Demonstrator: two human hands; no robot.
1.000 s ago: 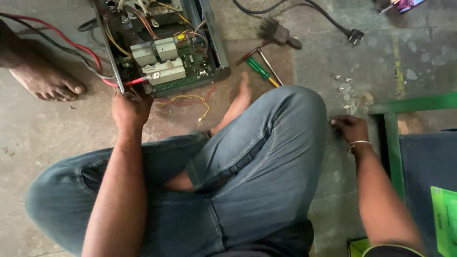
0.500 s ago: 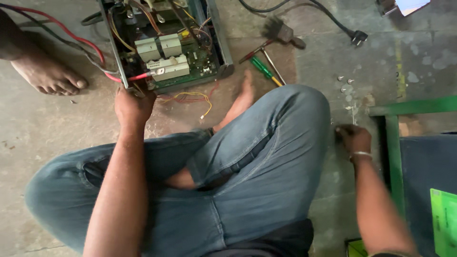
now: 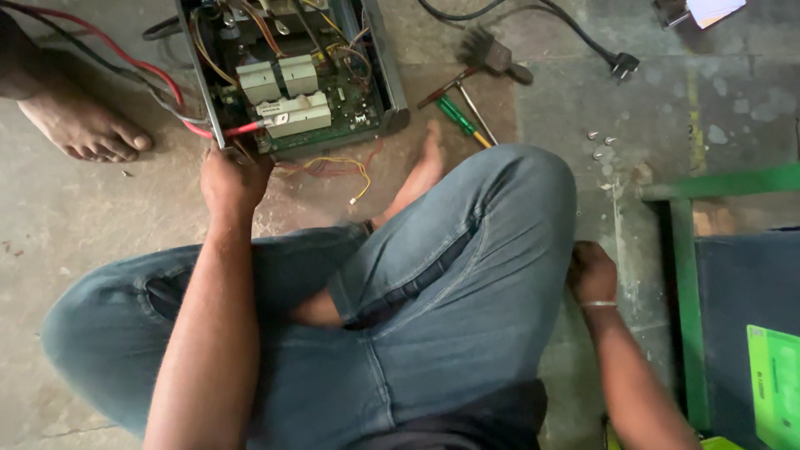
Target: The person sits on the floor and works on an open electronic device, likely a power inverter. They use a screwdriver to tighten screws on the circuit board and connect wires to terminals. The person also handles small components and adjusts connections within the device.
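Seated on the concrete floor (image 3: 100, 242), a person's left hand (image 3: 233, 179) grips the opened electronics chassis (image 3: 292, 75) at its corner; right hand (image 3: 592, 271), loosely clenched, rests floorward, mid-repair; screws (image 3: 600, 143) lie near.

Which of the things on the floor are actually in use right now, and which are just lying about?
In use:
left hand gripping the near corner of the opened electronics case
right hand down on the floor, closed

Lying about:
green-handled screwdriver
brush
power plug
loose screws
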